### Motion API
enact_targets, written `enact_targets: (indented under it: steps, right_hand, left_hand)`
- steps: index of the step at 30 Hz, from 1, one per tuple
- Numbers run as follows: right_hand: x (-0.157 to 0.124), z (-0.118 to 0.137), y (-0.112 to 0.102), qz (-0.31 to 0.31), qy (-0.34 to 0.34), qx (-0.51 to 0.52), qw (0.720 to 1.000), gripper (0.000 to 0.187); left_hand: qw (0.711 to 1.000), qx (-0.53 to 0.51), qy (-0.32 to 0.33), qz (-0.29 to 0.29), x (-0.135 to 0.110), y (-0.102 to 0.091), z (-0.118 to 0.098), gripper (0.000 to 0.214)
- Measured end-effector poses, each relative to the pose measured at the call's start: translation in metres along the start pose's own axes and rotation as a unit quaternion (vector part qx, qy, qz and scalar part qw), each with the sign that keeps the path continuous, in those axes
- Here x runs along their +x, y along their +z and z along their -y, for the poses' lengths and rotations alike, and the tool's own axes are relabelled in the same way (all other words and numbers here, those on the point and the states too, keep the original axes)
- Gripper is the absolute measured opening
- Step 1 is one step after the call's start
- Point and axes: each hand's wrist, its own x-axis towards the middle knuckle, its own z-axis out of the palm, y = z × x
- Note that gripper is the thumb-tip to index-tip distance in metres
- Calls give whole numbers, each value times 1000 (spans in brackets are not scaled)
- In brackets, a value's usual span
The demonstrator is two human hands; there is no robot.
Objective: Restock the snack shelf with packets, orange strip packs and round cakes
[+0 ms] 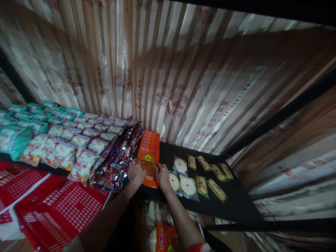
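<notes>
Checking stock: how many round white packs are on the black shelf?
3: a rear pack, a front-right pack and a front-left pack, partly behind the right hand. Others may be hidden.

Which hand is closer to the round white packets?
Right. The right hand, at the right edge of the front orange packet, is beside the round white packets; the left hand is across that packet, farther away.

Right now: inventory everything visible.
Flat packets: several, orange, shelf centre
Wrapped discs: three, white, right
Wrapped bars: six, yellow, far right
Foil packets: many, dark, left
Puffy bags: many, white, further left
Puffy pouches: many, teal, far left
Flat shelf: one, black, centre
Frame bars: several, black, edges
Plastic baskets: uncounted, red, lower left
Assorted packages: uncounted, pale/orange, below
Striped sheeting: uncounted, pale, behind
Left hand: one, on front orange packet
Right hand: one, same packet
</notes>
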Motion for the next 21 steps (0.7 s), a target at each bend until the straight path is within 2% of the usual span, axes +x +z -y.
enact_targets:
  steps: [5,11,16,21]
  right_hand:
    - [-1,-1,-1,3,-10,2,1000,32]
    - [0,-1,0,12,-8,23,1000,31]
    - [0,-3,2,10,-9,26,1000,29]
    - [0,-6,3,5,-22,23,999,30]
  left_hand:
    - [997,32,62,-31,-2,6,-5,44]
    - [986,4,166,-19,18,25,-18,42]
    - [977,35,212,-11,37,47,-24,48]
    - [971,70,226,-27,49,56,-23,46]
